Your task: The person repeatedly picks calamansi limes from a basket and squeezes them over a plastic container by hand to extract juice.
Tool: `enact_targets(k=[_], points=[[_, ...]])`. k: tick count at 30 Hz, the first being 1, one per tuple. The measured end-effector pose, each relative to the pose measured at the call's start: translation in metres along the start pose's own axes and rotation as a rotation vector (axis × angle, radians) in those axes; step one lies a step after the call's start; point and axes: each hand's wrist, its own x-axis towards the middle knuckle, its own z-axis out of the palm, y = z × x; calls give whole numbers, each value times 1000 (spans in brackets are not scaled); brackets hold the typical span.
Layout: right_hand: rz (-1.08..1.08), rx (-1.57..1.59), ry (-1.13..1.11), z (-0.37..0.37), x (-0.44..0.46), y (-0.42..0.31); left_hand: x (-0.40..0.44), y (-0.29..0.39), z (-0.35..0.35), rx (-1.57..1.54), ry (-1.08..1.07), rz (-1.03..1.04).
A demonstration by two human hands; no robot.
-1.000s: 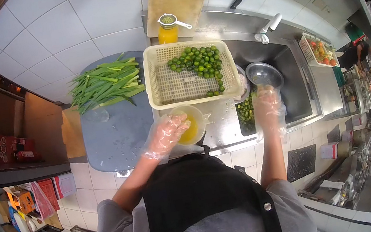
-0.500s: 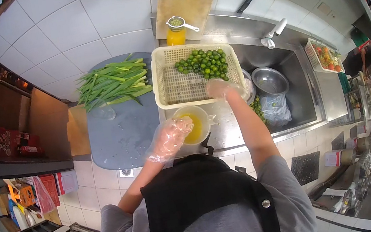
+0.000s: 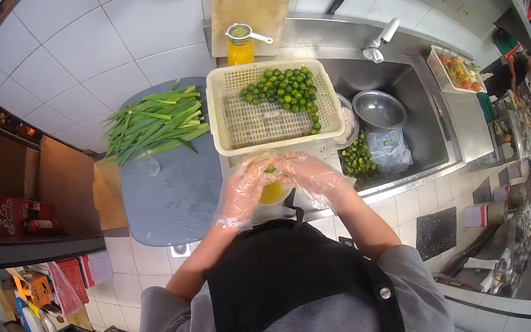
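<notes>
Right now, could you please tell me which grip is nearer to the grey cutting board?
Left. The left grip is beside the right edge of the grey cutting board; the right grip is farther right, past the left one.

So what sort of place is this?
A kitchen, perhaps a restaurant's: there's a big metal sink with a tap, green stalks on a grey-blue board, and a basket of small green fruits.
</notes>
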Motion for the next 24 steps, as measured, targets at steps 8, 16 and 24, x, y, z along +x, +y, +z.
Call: enact_targets(k=[8,16,24], points=[[-270,-189,13,22,-1,23,-5,-20,6,-27,92,-45],[-476,-893,163,17,8,41,-12,-41,16,-6,78,-94],[-477,-904,316,28,13,58,-5,-37,16,303,56,101]])
